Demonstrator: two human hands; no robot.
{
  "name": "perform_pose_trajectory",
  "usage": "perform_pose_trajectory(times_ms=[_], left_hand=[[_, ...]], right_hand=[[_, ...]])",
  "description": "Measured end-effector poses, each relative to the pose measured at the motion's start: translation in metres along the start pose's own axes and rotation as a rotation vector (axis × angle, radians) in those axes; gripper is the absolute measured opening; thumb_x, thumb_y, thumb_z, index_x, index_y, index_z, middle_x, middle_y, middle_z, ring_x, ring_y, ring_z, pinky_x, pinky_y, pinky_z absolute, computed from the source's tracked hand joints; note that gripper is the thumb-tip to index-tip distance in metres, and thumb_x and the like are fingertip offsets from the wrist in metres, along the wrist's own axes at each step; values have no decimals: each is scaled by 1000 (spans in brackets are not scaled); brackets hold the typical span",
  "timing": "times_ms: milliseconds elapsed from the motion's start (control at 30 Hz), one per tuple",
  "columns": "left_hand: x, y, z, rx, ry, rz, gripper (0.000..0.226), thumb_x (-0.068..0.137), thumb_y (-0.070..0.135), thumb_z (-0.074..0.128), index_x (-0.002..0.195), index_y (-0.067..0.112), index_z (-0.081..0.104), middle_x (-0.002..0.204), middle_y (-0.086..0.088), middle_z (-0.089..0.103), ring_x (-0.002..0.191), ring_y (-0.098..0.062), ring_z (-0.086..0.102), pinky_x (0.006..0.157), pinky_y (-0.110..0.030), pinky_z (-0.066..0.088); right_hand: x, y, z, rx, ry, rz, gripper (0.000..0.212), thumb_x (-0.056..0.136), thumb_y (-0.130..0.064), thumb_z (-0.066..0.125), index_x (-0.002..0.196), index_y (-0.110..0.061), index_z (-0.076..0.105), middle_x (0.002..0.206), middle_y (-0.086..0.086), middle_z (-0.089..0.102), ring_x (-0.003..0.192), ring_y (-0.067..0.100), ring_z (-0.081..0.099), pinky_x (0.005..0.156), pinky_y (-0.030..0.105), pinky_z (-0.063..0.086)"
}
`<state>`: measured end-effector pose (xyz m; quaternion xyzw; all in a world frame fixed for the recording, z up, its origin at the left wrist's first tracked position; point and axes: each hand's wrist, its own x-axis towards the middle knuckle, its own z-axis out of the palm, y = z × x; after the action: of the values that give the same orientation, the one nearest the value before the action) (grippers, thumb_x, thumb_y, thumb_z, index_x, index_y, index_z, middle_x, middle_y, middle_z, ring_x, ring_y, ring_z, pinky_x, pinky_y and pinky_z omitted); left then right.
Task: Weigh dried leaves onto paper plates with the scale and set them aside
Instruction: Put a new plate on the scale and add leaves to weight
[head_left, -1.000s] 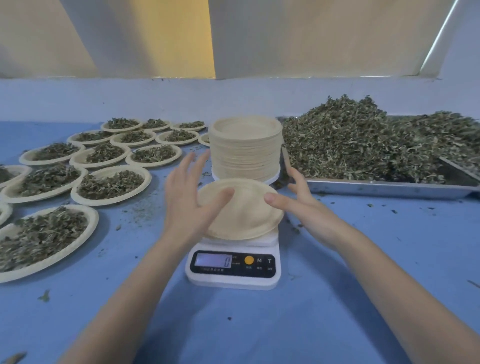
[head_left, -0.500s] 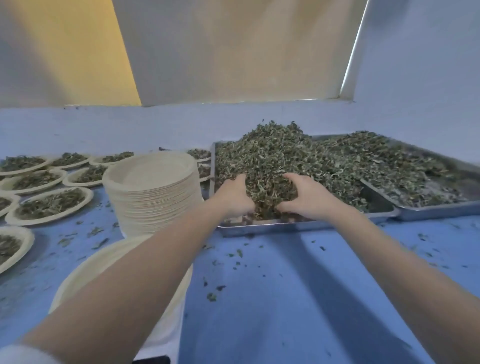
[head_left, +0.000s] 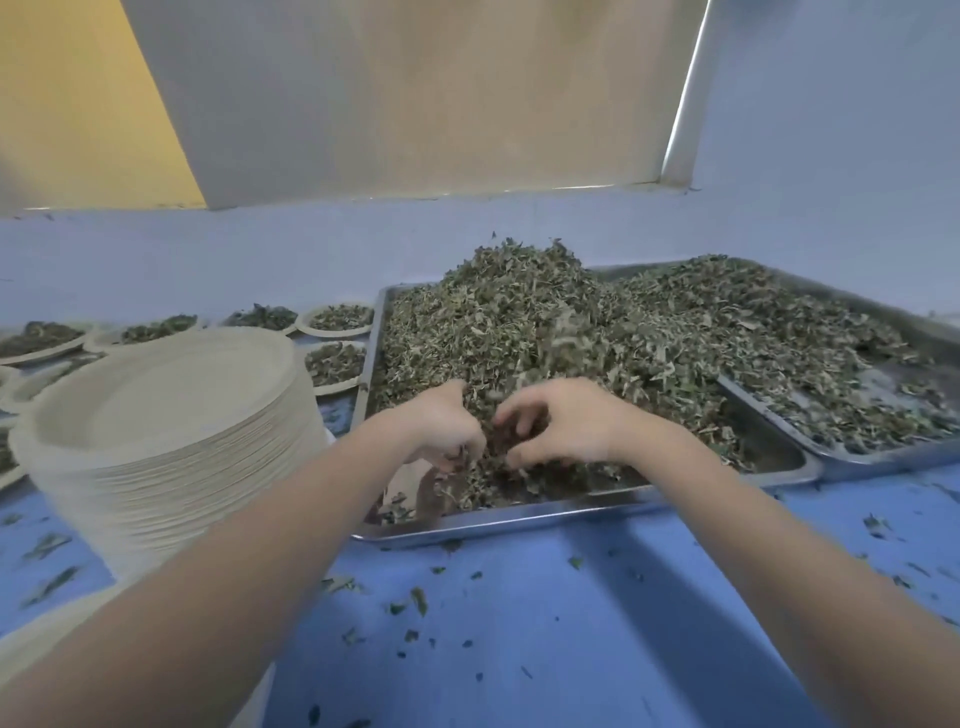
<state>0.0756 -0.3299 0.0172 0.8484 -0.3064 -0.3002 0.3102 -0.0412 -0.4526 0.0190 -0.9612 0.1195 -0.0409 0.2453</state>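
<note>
A large heap of dried leaves (head_left: 524, 322) fills a metal tray (head_left: 498, 522) in the middle of the blue table. Both my hands are in the near part of the heap, facing each other. My left hand (head_left: 447, 423) has its fingers curled round a clump of leaves. My right hand (head_left: 558, 421) has its fingers curled into the leaves too. A tall stack of paper plates (head_left: 166, 426) stands left of the tray. An empty paper plate (head_left: 57, 626) shows at the lower left, mostly hidden by my left forearm. The scale is out of sight.
A second metal tray (head_left: 883, 452) with more dried leaves overlaps the first at the right. Several filled paper plates (head_left: 337, 317) lie at the back left. Loose leaf bits (head_left: 415, 603) are scattered on the blue table in front of the tray.
My hands left the empty plate on the scale and went to the tray. Since half a second ago they have closed toward each other, fingers curling round leaves at the heap's near edge.
</note>
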Motion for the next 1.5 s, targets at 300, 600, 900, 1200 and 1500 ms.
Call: perform_pose_trajectory(times_ms=[300,600,900,1200,1500], left_hand=[[-9,2,2,177,-84,-5,78,77,-17,49,145,18,33,87,-9,54,65,-17,54,44,-19,46],[-26,10,0,355,-215,-83,107,73,-3,71,151,24,3,134,-20,48,79,-21,63,70,-29,56],[-29,6,3,9,86,22,64,72,-17,62,128,11,46,119,-18,55,103,-36,60,82,-48,55],[-51,13,-6,111,203,121,89,66,-10,73,143,15,35,127,-16,55,108,-34,58,91,-45,51],[-94,8,-22,53,364,152,61,70,-1,74,125,3,49,105,-6,58,92,-22,56,75,-29,49]], right_hand=[[-10,0,9,-72,-112,7,61,77,-27,68,133,-37,47,110,-12,57,91,9,57,77,14,43],[-5,-14,21,-193,-166,123,93,60,-51,77,139,-29,35,117,6,53,96,24,61,87,37,53],[10,-36,19,346,48,89,45,65,1,78,99,-19,57,88,0,62,61,7,61,45,16,49],[11,-56,16,552,98,131,47,74,12,64,107,-21,56,91,5,60,65,18,61,45,19,50],[-11,-97,0,637,23,68,41,74,14,62,109,-4,51,78,12,66,56,16,64,54,26,55]])
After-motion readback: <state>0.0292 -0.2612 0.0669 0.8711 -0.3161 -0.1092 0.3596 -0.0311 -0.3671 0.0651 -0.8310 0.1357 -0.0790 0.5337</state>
